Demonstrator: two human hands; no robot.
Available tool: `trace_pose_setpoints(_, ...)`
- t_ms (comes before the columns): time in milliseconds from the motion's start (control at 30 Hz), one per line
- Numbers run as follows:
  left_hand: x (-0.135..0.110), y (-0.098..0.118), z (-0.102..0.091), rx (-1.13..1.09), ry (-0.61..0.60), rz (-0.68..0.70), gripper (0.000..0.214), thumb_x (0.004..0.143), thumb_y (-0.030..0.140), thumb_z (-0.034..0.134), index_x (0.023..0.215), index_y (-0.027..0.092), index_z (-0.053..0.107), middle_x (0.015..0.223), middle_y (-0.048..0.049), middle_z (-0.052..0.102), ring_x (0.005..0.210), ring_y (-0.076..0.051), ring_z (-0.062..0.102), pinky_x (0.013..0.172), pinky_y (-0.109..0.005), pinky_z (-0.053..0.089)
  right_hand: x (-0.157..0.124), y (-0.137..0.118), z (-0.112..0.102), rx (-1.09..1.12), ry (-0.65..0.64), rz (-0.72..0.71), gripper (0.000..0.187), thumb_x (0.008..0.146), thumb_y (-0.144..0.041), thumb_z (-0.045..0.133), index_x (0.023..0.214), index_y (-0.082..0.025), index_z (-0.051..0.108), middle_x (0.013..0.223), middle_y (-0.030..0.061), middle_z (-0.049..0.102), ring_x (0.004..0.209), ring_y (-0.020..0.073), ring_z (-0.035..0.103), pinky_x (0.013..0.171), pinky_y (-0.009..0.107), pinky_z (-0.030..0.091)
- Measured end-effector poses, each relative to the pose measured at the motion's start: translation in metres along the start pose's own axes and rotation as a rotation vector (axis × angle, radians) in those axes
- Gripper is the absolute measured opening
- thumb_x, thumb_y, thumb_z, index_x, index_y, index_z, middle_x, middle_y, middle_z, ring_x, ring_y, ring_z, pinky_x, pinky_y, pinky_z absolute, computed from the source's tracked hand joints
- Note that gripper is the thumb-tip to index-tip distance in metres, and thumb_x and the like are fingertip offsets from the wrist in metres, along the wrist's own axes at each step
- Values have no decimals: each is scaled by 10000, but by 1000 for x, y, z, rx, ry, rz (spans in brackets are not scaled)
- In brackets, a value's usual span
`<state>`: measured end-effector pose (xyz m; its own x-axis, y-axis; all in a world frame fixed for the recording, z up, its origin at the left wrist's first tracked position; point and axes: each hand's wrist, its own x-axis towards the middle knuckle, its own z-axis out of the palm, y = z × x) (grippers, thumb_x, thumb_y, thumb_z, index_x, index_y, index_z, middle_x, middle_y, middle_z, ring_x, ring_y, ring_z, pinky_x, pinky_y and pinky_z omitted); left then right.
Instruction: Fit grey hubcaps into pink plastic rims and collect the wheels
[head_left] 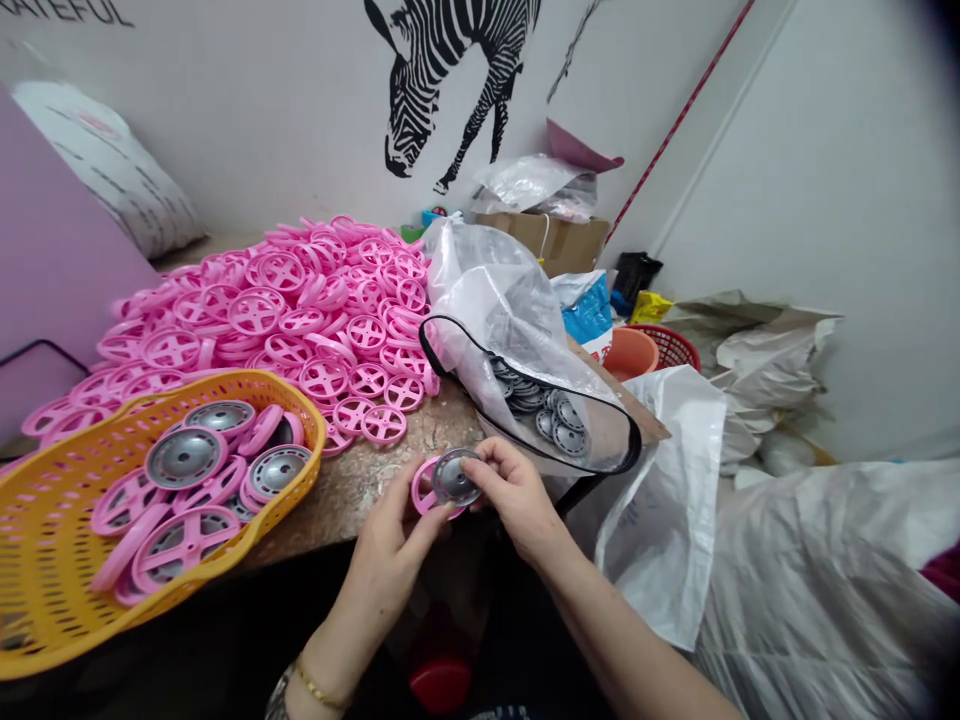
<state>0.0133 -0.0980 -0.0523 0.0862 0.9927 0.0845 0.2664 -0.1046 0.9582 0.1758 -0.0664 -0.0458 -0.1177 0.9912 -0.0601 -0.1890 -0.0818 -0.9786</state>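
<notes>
My left hand (391, 545) pinches a pink plastic wheel (422, 487) at the table's front edge. My right hand (512, 497) holds a silver hubcap disc (454, 477) against that wheel's face. Both hands are closed on these parts, just in front of the table. A large heap of pink wheels (300, 310) covers the tabletop behind. A clear plastic bag (525, 370) with a black rim lies to the right and holds several silver discs (559, 415).
A yellow-orange perforated basket (45, 530) at the left holds several pink wheels fitted with silver discs. The brown table (360, 480) shows bare in front of the heap. A cardboard box, orange tub, red basket and white sacks (787, 580) crowd the right side.
</notes>
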Motion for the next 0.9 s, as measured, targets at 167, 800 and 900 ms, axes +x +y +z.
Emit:
trace_pose_setpoints(167,-4,14,6,-433,-69,-320,481,828,468,676,1203,183,585,891,-26,671,649,-148,676,581,-283,609,-8,5,0,-75,88,-141,264,819,-414,665,783,-205,508,655,-48,537,589,106,491,583,229,413)
trace_pose_setpoints(800,-13,17,9,-144,-161,-49,285,942,438,514,1078,232,657,914,-43,663,761,-214,679,673,-332,604,-28,-11,-13,-255,-116,-184,45,833,-238,632,815,-197,632,737,-26,585,705,135,537,676,245,430)
trace_pose_setpoints(900,-16,17,11,-62,-87,21,237,939,414,521,976,239,676,804,-23,648,664,-191,649,605,-297,565,-34,-11,-7,-337,-77,-271,72,840,-210,592,768,-203,598,716,-25,566,703,140,524,682,251,408)
